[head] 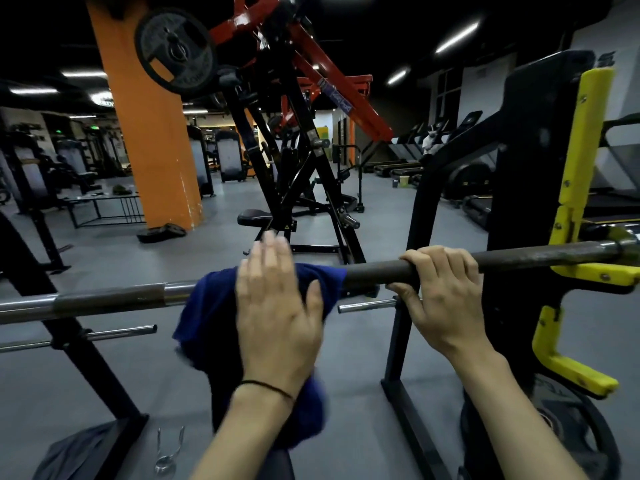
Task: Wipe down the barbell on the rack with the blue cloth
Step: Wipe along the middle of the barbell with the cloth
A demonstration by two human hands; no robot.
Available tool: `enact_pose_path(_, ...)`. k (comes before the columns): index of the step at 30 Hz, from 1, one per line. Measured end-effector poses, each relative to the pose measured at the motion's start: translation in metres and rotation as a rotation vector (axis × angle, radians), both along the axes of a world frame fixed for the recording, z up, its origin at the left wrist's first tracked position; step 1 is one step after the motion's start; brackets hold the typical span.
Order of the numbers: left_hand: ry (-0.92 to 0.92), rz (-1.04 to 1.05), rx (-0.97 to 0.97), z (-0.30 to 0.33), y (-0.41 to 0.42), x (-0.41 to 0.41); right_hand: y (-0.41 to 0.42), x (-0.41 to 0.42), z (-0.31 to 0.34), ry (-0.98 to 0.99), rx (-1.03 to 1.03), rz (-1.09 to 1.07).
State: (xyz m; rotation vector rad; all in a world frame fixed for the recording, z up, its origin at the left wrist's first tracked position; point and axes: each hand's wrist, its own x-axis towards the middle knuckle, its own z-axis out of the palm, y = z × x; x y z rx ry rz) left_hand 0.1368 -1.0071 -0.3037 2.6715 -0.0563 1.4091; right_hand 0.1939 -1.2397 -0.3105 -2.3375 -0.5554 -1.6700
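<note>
A barbell (374, 273) lies across the view, level at about chest height, its right end resting in a yellow hook (588, 268) on the black upright of the rack (530, 161). A blue cloth (211, 317) is draped over the middle of the bar and hangs down in loose folds on the near side.

The left hand (277, 313) lies flat on top of the cloth where it covers the bar, palm down, fingers straight and close together, pointing away from the person. The thumb stands off to the right, along the cloth's edge. The fingertips are blurred. The hand presses on the cloth rather than gripping it; no finger is curled round the bar. A thin dark band (266, 388) circles the left wrist, and the forearm runs up from the bottom of the view.

The right hand (440, 292) grips the bare bar just to the right of the cloth, overhand, with four fingers curled over the top and the thumb wrapped under. Its forearm comes up from the lower right, wrist bent slightly back.

On the grey floor, near the left rack foot, lies a spring collar (168, 452). A weight plate (575, 431) sits low on the right, by the rack's base. Beyond the bar stands a black and red machine (294, 150) beside an orange pillar (145, 116).
</note>
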Motion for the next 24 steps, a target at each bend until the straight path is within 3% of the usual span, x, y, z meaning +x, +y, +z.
enact_pose_path(6, 0.013, -0.193, 0.173, 0.003, -0.081, 0.016, -0.004, -0.001, 0.002, -0.004, -0.028, -0.004)
enact_pose_path(9, 0.025, -0.183, 0.198, 0.002, -0.044, 0.01, -0.011, 0.003, 0.005, -0.014, -0.075, 0.008)
enact_pose_path(13, -0.006, -0.058, 0.134, -0.004, 0.022, -0.005, -0.024, 0.014, 0.023, -0.055, -0.285, 0.047)
enact_pose_path(17, -0.013, 0.051, 0.044, -0.002, 0.042, -0.007, -0.026, 0.014, 0.04, 0.048, -0.303, 0.113)
enact_pose_path(20, -0.011, 0.018, 0.012, 0.005, 0.002, 0.004, -0.024, 0.011, 0.046, 0.116, -0.268, 0.115)
enact_pose_path(24, 0.011, -0.174, 0.18, 0.005, -0.069, 0.018, -0.02, 0.006, 0.037, 0.101, -0.224, 0.094)
